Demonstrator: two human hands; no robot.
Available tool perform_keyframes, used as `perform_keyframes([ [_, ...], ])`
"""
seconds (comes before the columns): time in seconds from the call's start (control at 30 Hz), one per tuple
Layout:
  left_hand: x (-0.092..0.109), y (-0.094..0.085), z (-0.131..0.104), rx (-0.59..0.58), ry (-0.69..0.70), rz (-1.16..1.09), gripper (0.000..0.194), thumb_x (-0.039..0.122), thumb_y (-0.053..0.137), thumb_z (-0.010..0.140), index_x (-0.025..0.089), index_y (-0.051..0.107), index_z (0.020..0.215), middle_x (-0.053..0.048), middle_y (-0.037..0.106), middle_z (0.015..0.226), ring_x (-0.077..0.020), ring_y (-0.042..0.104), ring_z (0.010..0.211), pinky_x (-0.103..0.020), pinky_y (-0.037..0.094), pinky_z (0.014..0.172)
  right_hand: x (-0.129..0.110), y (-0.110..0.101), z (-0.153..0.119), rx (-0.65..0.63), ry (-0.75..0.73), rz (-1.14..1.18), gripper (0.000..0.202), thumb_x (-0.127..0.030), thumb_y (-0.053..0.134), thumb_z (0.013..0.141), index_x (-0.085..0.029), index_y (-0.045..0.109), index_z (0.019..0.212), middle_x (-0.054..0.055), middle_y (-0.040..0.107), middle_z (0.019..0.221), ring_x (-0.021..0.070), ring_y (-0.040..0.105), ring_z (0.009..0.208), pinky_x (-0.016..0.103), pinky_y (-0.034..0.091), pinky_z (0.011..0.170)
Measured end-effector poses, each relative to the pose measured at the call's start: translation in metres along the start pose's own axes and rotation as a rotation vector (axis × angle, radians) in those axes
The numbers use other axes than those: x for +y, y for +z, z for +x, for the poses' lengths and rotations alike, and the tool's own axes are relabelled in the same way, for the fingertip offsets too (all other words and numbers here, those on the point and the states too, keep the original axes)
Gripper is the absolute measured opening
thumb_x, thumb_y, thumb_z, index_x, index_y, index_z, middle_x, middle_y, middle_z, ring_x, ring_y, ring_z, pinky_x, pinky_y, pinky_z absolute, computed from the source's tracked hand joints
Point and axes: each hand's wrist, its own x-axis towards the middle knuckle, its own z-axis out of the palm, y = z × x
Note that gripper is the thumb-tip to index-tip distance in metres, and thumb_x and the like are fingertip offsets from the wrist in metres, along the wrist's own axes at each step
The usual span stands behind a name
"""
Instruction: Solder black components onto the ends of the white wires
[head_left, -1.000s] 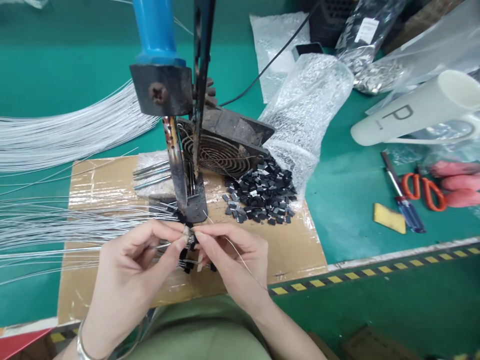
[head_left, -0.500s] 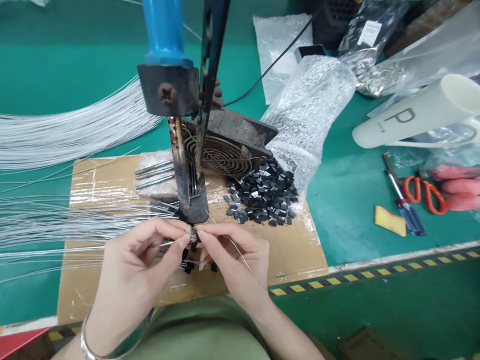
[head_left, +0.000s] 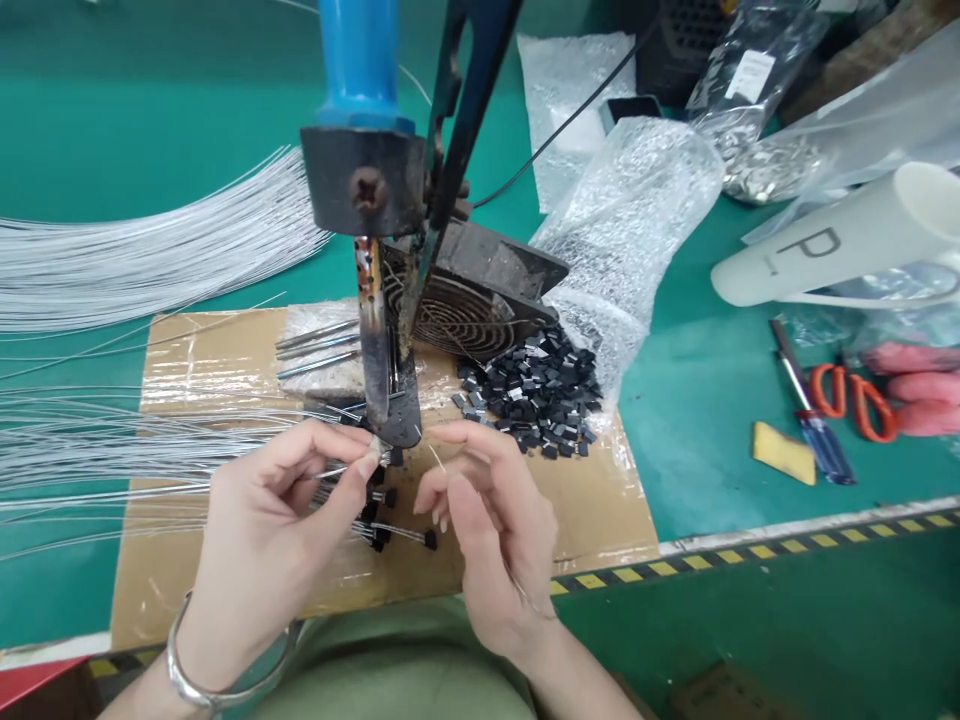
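Thumb and fingertips of my left hand [head_left: 289,510] pinch a thin wire end, with a small black connector [head_left: 393,456] just beyond them. My right hand [head_left: 499,520] is apart from it on the right, fingers curled but separated, with a thin solder wire [head_left: 435,457] running through it. Directly above the left fingertips hangs the soldering iron [head_left: 373,350], its tip pointing down. More wires with black connectors [head_left: 429,540] lie below and beside my left hand on the cardboard [head_left: 600,510].
A pile of black connectors [head_left: 547,395] lies beside a dusty fan [head_left: 472,310]. Long white wires [head_left: 150,260] spread at left. Bubble wrap [head_left: 630,210], a white mug [head_left: 832,240], a screwdriver [head_left: 821,440], orange scissors [head_left: 870,405] and a yellow sponge [head_left: 783,453] are at right.
My right hand has moved right, away from the connector, and its thumb and forefinger have parted. My left hand keeps its pinch. The view has shifted slightly.
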Motion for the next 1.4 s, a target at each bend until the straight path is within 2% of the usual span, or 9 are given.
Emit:
perform_keyframes([
  [0.13,-0.002,-0.003,0.002,0.015,0.003,-0.006,0.006,0.025,0.083,0.083,0.024,0.078,0.079,0.0,0.083,0.089,-0.0138,0.075,0.08,-0.018,0.058,0.073,-0.002,0.0,0.004,0.082,-0.102,-0.181,0.014,-0.014,0.053,0.104,-0.025,0.059,0.109,-0.001,0.063,0.088,0.0146,0.06,0.073,0.029,0.051,0.07],
  [0.27,-0.002,-0.005,0.003,0.012,-0.015,0.014,0.005,0.026,0.083,0.083,0.024,0.079,0.081,0.001,0.082,0.088,-0.0119,0.07,0.072,-0.018,0.055,0.066,-0.007,0.0,0.015,0.071,-0.244,-0.295,0.017,-0.008,0.052,0.1,-0.023,0.056,0.092,0.0,0.057,0.081,0.0153,0.057,0.074,0.028,0.049,0.069],
  [0.37,-0.001,-0.004,0.006,0.017,-0.001,0.013,0.005,0.024,0.081,0.083,0.025,0.078,0.079,0.003,0.081,0.085,-0.0105,0.067,0.068,-0.018,0.053,0.064,-0.01,0.0,0.02,0.056,-0.261,-0.35,0.018,-0.009,0.052,0.1,-0.022,0.056,0.088,0.003,0.061,0.082,0.0169,0.059,0.076,0.03,0.051,0.071],
  [0.5,0.002,-0.003,0.008,0.028,0.006,0.0,0.006,0.023,0.081,0.082,0.025,0.077,0.078,0.003,0.08,0.083,-0.0114,0.068,0.07,-0.019,0.053,0.064,-0.009,-0.001,0.021,0.03,-0.181,-0.328,0.019,-0.012,0.056,0.1,-0.023,0.056,0.086,0.0,0.062,0.078,0.0157,0.06,0.071,0.029,0.052,0.068],
  [0.67,0.002,-0.004,0.009,0.04,0.006,0.002,0.006,0.025,0.082,0.082,0.024,0.077,0.078,0.002,0.079,0.082,-0.0098,0.059,0.06,-0.02,0.046,0.055,-0.006,-0.001,0.02,0.144,-0.182,-0.333,0.018,-0.012,0.061,0.102,-0.024,0.059,0.089,0.0,0.069,0.082,0.0157,0.068,0.074,0.028,0.057,0.07],
  [0.8,0.0,-0.003,0.01,0.032,-0.004,0.0,0.006,0.026,0.082,0.082,0.024,0.077,0.079,0.002,0.078,0.08,-0.009,0.057,0.058,-0.02,0.041,0.051,-0.006,0.0,0.02,0.112,-0.141,-0.206,0.021,-0.012,0.064,0.102,-0.025,0.057,0.087,0.002,0.076,0.093,0.0163,0.075,0.087,0.029,0.061,0.08],
  [0.97,0.0,-0.002,0.012,0.029,0.0,-0.028,0.006,0.024,0.082,0.081,0.024,0.077,0.078,0.003,0.078,0.079,-0.0088,0.059,0.06,-0.019,0.046,0.056,-0.009,0.003,0.02,0.061,-0.083,-0.011,0.021,-0.013,0.068,0.101,-0.024,0.059,0.085,0.011,0.079,0.124,0.0243,0.077,0.119,0.044,0.063,0.105],
  [1.2,0.008,-0.003,0.013,0.032,-0.013,-0.045,0.005,0.022,0.083,0.081,0.024,0.079,0.078,0.005,0.078,0.08,-0.009,0.066,0.067,-0.016,0.053,0.063,-0.013,0.005,0.024,0.025,0.051,0.174,0.025,-0.012,0.072,0.099,-0.024,0.06,0.08,0.006,0.084,0.121,0.0196,0.082,0.109,0.035,0.065,0.104],
  [1.4,0.01,-0.003,0.014,0.048,0.024,-0.099,0.008,0.018,0.083,0.078,0.026,0.08,0.076,0.005,0.077,0.077,-0.0062,0.07,0.068,-0.009,0.054,0.064,-0.018,0.003,0.027,0.016,0.082,0.245,0.026,-0.012,0.072,0.099,-0.024,0.062,0.079,0.005,0.084,0.123,0.0186,0.082,0.11,0.032,0.063,0.104],
])
